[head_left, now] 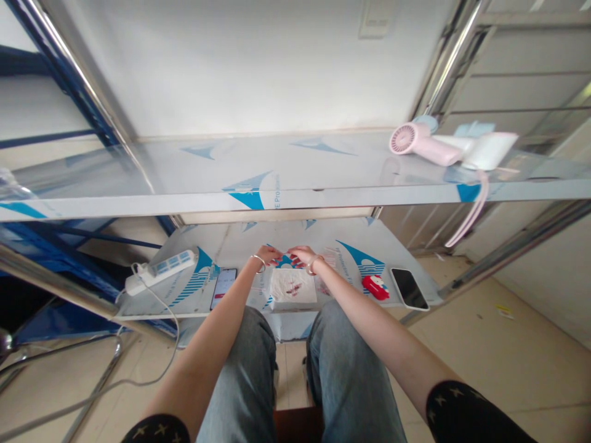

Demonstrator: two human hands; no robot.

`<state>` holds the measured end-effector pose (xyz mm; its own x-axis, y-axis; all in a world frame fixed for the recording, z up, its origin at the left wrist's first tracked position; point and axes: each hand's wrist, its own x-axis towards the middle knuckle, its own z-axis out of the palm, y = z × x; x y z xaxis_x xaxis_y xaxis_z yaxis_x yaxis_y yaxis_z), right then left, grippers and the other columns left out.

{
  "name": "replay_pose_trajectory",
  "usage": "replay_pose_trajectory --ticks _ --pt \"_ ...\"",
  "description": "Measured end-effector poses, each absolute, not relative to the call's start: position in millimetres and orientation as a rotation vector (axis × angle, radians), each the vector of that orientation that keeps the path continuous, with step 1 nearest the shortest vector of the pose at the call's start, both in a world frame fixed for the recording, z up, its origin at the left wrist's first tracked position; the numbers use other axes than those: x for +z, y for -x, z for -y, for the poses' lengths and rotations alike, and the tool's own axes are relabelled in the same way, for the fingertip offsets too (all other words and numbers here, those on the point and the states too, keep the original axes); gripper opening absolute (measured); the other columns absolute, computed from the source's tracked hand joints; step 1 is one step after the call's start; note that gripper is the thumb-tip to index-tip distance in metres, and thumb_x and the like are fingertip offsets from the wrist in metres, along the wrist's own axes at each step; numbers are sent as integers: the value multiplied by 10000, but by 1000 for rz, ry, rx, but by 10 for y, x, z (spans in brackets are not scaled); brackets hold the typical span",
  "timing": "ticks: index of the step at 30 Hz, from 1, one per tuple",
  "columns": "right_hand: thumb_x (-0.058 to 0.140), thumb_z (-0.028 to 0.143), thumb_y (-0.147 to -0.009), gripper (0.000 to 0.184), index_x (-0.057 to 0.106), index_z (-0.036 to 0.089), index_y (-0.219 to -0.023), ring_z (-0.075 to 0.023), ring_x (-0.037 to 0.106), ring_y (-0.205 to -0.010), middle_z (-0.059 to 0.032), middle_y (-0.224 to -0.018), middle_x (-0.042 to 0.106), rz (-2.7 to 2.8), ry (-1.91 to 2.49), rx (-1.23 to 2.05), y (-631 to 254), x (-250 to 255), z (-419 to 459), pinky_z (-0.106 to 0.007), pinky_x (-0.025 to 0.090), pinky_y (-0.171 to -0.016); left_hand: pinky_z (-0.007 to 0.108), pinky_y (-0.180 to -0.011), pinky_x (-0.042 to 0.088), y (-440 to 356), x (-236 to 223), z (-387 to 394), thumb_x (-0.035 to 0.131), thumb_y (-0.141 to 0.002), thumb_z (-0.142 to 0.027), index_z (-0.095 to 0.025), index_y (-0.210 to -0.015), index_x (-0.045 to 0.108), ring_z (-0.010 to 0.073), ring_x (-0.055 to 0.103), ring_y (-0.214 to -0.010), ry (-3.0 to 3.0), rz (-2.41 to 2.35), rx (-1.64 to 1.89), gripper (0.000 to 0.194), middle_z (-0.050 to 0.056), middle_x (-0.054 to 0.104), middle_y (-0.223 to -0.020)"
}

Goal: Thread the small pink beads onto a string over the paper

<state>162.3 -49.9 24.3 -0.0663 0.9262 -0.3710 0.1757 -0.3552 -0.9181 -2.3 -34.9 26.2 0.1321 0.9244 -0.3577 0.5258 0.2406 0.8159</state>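
Pink fan (427,143) on upper shelf (184,166); power strip (161,272) below, left; red item (376,287) beside white-edged phone (409,289).

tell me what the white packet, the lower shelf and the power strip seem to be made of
White packet: perhaps thin plastic or paper, wrinkled, faintly shiny; too blurred to settle.
Lower shelf: possibly metal, smooth with a grey sheen; lettered blue print suggests protective film.
Power strip: likely hard plastic, from its smooth, white, rigid-looking casing.
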Motion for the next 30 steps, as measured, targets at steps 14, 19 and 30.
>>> replay_pose_trajectory --ticks 14,19,30 --pt "611 107 -840 150 638 119 -692 -59 494 -469 -9 -656 647 1324 1685 1251 -1622 197 417 -161 339 -442 191 -563 423 10 179 205 629 -833 -137 -135 -654 627 104 606 -617 -1458 -1594 715 180 29 680 -666" --pt "641 123 -844 69 650 112 -776 -52 546 -524 -27 -751 695 1310 1595 1220 -1685 224 352 -134 410 -494 219 -623 443 13 143 133 666 -814 -151 -145 -652 612 109 569 -603 -1522 -1571 755 171 9 628 -595" --pt "640 126 -838 93 702 110 -771 -62 554 -525 -34 -739 706 1292 1581 1273 -1766 337 580 -151 429 -519 235 -540 371 62 296 415 671 -788 -303 -141 -703 716 146 557 -606 -1637 -1656 641 189 11 622 -531"
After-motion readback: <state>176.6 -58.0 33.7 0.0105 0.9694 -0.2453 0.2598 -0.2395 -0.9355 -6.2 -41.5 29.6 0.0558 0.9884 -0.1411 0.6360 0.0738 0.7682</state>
